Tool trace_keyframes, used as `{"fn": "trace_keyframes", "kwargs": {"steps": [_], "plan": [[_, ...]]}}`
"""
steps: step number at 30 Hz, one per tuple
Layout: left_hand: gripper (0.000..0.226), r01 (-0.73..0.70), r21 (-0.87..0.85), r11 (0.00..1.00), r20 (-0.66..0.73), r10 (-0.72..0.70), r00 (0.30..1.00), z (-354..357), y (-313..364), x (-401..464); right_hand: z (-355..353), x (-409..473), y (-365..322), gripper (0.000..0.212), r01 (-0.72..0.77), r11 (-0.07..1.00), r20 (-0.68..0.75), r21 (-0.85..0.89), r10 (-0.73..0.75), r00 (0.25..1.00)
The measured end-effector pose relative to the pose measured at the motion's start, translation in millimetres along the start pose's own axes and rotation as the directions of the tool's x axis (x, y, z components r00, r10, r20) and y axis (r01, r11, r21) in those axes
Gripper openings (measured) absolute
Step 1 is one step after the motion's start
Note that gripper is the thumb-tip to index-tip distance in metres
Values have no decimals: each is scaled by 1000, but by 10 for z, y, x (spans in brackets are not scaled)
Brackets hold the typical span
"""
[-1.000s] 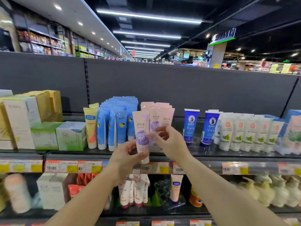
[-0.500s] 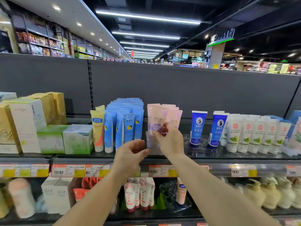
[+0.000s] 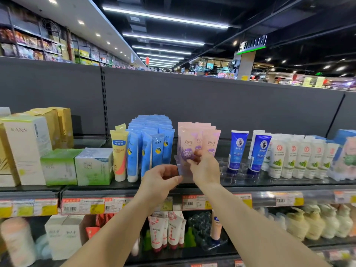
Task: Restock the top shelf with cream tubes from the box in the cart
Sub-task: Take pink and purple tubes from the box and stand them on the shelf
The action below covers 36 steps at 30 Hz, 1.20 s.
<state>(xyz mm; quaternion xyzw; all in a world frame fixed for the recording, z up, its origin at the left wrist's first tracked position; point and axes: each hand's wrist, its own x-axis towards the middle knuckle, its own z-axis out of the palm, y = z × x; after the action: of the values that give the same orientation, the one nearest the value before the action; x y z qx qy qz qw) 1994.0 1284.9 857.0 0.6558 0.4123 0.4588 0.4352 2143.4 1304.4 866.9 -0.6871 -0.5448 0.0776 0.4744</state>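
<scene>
Pink cream tubes (image 3: 211, 140) with purple labels stand in rows on the top shelf (image 3: 269, 185), inside a clear plastic holder (image 3: 182, 170). My right hand (image 3: 205, 169) pinches the front pink tube at its purple label. My left hand (image 3: 159, 178) hovers just left of the holder's front corner, fingers loosely curled and holding nothing. The cart and its box are out of view.
Light blue tubes (image 3: 154, 143) and a yellow tube (image 3: 119, 151) stand left of the pink ones. Dark blue tubes (image 3: 237, 149) and white tubes (image 3: 292, 157) stand to the right. Boxes (image 3: 57, 164) fill the shelf's left end. Price tags (image 3: 84, 206) line the shelf edge.
One second ago my left hand held a pink tube in front of the shelf. That tube now stands in the front row, my left hand is empty, and my right hand stays on the front tubes.
</scene>
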Motion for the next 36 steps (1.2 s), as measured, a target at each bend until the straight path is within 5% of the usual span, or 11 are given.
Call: {"fn": "trace_keyframes", "kwargs": {"steps": [13, 17, 23, 25, 28, 36], "plan": [[23, 23, 30, 999, 106, -26, 994, -117, -23, 2, -58, -316, -123, 20, -71, 996, -103, 55, 76, 992], [15, 23, 37, 999, 85, -26, 996, -177, 4, -112, -109, -554, -213, 23, -92, 996, -81, 11, 93, 992], [45, -23, 212, 977, 87, 4, 996, -374, 81, -526, -193, -982, -338, 31, -21, 967, 46, -253, 34, 998], [57, -52, 488, 871, 148, -24, 989, -455, 43, -727, -214, -1196, -362, 50, 29, 862, 200, -506, 85, 976], [72, -107, 859, 500, 198, -133, 971, -584, -99, -1170, -204, -1660, -409, 67, 61, 762, 338, -645, 213, 917], [84, 42, 909, 415, 84, -282, 956, -1304, -393, -2529, 134, -3092, -750, 70, 128, 806, 520, -578, 244, 819]]}}
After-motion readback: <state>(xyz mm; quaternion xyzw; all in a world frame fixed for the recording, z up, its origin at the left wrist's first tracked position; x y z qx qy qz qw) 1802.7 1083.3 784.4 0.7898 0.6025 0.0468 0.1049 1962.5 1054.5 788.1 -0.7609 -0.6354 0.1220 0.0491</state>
